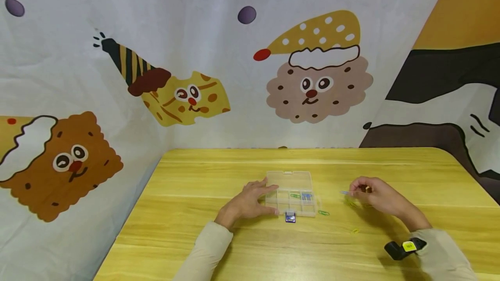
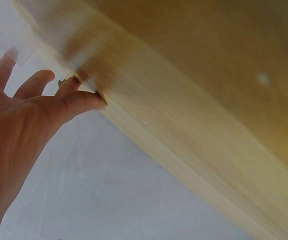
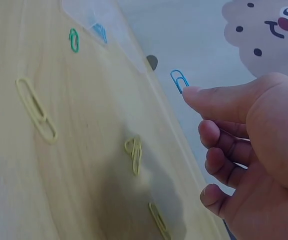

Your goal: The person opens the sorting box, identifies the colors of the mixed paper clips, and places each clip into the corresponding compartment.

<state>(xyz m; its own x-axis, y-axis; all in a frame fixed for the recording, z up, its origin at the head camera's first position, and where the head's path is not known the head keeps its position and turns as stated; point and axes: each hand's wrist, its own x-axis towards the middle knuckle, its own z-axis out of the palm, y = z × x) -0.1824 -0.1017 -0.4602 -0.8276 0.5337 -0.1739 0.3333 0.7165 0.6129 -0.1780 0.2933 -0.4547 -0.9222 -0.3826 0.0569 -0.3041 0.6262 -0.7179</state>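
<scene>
A clear plastic compartment box (image 1: 288, 181) lies with its lid raised at the back. My left hand (image 1: 247, 200) rests at its left side, fingers spread, thumb along the front edge. In the left wrist view, those fingers (image 2: 34, 85) look fairly straight beside the clear plastic. Right of the box, my right hand (image 1: 376, 194) pinches a blue paper clip (image 3: 178, 80) between thumb and forefinger, above the table. Inside the box, a green paper clip (image 1: 295, 196) and several blue paper clips (image 1: 307, 197) occupy neighbouring compartments.
A green paper clip (image 1: 324, 213) lies just right of the box. Yellow paper clips (image 3: 135, 155) lie under my right hand, with another yellow clip (image 1: 355, 230) nearer the front. A small blue label (image 1: 290, 217) shows at the box's front. The wooden table (image 1: 187, 211) meets a cartoon-printed cloth.
</scene>
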